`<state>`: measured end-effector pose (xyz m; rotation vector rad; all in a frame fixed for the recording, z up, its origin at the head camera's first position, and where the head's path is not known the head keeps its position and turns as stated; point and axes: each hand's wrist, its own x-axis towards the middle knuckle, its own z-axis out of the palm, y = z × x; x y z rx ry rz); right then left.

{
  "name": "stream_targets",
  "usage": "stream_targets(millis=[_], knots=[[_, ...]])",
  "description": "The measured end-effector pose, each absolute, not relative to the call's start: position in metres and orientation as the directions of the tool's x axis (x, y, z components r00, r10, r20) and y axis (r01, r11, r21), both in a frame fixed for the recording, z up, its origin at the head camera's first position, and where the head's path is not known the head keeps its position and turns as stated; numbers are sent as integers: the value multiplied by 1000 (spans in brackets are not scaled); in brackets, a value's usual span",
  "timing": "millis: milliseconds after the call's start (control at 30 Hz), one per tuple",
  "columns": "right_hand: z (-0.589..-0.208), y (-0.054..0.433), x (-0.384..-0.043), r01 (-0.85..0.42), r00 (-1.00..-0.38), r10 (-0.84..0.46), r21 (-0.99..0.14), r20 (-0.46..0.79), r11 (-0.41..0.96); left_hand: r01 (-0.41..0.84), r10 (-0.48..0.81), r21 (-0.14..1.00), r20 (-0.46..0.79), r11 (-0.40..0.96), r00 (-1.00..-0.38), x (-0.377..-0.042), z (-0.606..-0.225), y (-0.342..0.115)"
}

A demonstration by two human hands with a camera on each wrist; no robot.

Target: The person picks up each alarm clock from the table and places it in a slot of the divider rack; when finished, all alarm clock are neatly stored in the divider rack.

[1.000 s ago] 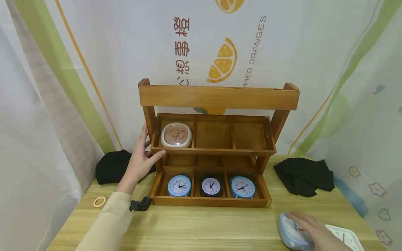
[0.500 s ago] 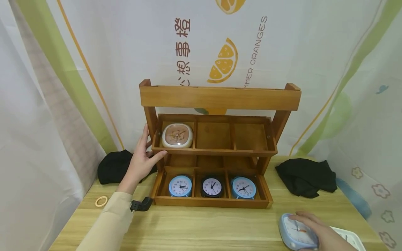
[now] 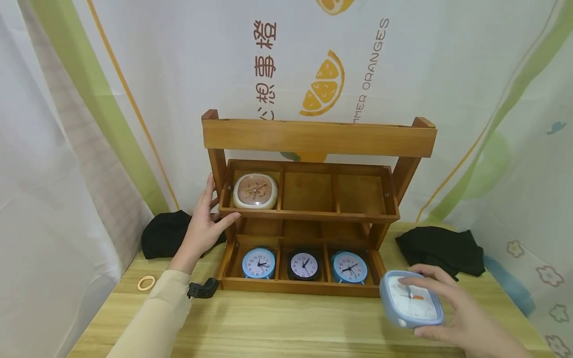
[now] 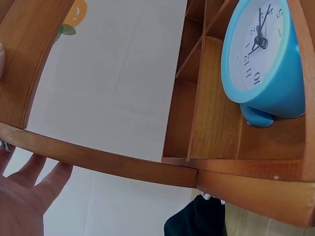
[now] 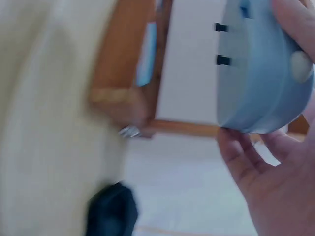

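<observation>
My right hand (image 3: 461,313) holds a light blue alarm clock (image 3: 414,298) with a white dial above the table, off the right end of a two-tier wooden shelf (image 3: 313,138). In the right wrist view, fingertips and thumb grip the edges of the alarm clock (image 5: 261,73). My left hand (image 3: 203,228) steadies the left end of the upper tier, thumb on its front edge and fingers along the side. A pink-faced clock (image 3: 255,191) sits in the upper left compartment. Below stand a blue clock (image 3: 258,263), a black clock (image 3: 304,265) and another blue clock (image 3: 349,267), one per compartment.
Black cloths lie at the left (image 3: 163,233) and right (image 3: 440,248) of the shelf. A wooden ring (image 3: 146,283) rests on the table at left. White printed curtains (image 3: 156,64) hang behind and at both sides.
My right hand has lifted the light blue alarm clock off the table and carried it up and slightly left, towards the shelf. The left hand stays at the shelf.
</observation>
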<state>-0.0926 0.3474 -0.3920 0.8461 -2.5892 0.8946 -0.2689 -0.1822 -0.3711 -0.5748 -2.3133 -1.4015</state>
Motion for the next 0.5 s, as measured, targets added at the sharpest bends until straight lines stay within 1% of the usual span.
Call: stream_targets(millis=[67, 167, 233, 500], knots=[[-375, 336, -101, -626, -777, -427, -497, 462, 601, 524, 149, 742, 513, 418, -845, -269, -371, -181], [-353, 319, -114, -615, -785, -385, -538, 485, 576, 525, 148, 741, 515, 419, -844, -270, -371, -181], [-341, 308, -125, -614, -785, -368, -547, 498, 570, 522, 145, 739, 514, 425, -846, -270, -372, -181], [-311, 260, -174, -633, -762, -347, -513, 548, 580, 524, 141, 734, 518, 433, -843, -268, -372, -181]])
